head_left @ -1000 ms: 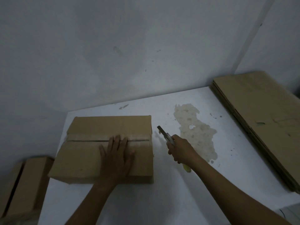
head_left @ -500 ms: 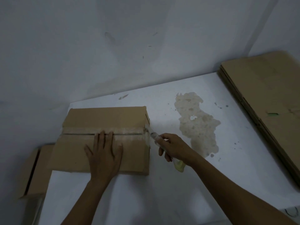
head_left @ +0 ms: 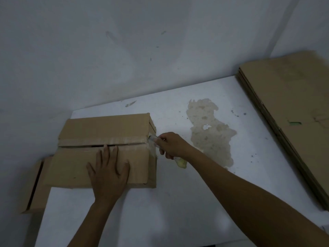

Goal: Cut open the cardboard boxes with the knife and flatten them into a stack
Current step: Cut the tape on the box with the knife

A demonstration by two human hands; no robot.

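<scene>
A brown cardboard box (head_left: 78, 166) lies at the left of the white table (head_left: 178, 202), its taped top seam partly split. My left hand (head_left: 108, 172) presses flat on the near flap with straight fingers. My right hand (head_left: 170, 145) grips a yellow-handled knife (head_left: 180, 163); the blade end meets the tape at the box's right end of the seam. A stack of flattened cardboard (head_left: 293, 107) lies on the table's right side.
Another cardboard box (head_left: 35, 186) sits lower, off the table's left edge. A rough beige stain (head_left: 210, 132) marks the tabletop to the right of my right hand. White walls close in behind and at the right corner.
My right hand has brought the knife from clear of the box to the right end of the taped seam. My left hand stays pressed on the flap.
</scene>
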